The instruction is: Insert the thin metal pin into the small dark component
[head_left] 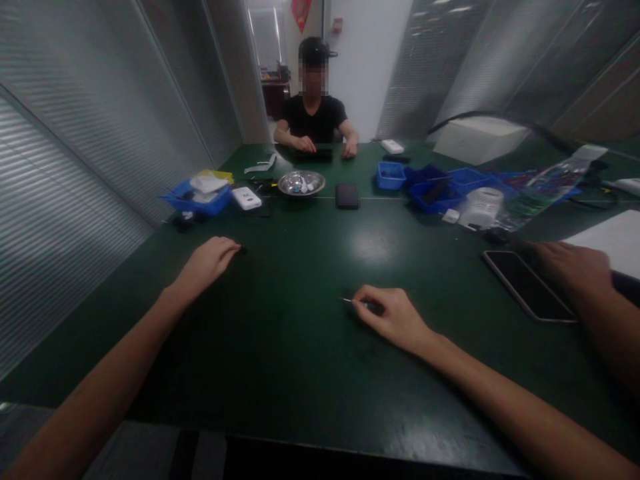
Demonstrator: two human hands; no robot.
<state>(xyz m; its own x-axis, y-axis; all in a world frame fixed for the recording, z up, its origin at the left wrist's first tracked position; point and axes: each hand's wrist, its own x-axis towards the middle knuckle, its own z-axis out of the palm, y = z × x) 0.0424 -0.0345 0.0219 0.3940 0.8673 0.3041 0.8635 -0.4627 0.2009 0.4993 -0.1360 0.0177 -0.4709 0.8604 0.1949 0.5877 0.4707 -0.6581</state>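
My left hand (214,259) lies on the left of the dark green table, its fingers pinched on a small black piece (243,249) whose kind I cannot make out. Right of the middle, my right hand (393,315) rests on the tabletop. Thumb and forefinger there are closed on a thin silvery pointed piece (346,299), which juts out to the left; its rest is hidden by the fingers. Bare tabletop (290,300) separates the two hands. Farther off stands a shiny metal dish (313,189) with small white pieces in it, beside a flat dark square object (347,196).
A co-worker's hand (575,267) reaches in at right beside a smartphone (530,287). Another person (315,117) sits opposite. Blue bins (435,193), a clear bottle (545,190) and a white box (477,140) stand back right; a blue tray (213,203) and white device (247,198) back left.
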